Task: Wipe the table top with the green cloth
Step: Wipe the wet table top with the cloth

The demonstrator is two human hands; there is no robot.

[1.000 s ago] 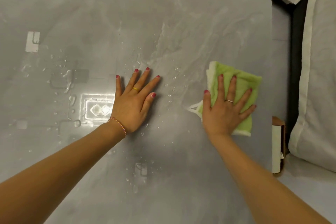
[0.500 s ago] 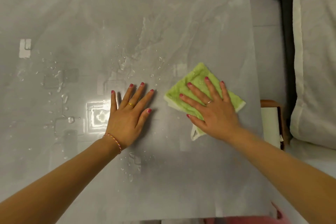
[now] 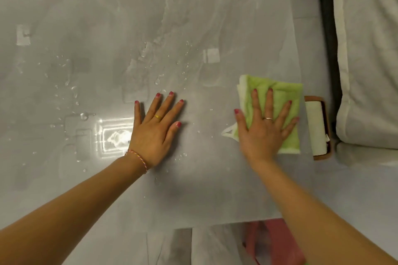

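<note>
Green cloth [image 3: 273,101] folded at table [image 3: 215,189] right edge, pressed flat under right hand [image 3: 263,129], fingers straight and spread. Left hand [image 3: 155,129] likewise flat on bare top. Droplets [image 3: 71,90] and smears left and centre: wiping judged partly done.

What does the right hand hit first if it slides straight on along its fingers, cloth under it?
Nothing, it seems: the right hand on the green cloth points toward the far side of the table, which looks bare apart from wet streaks. The right edge runs close alongside.
</note>
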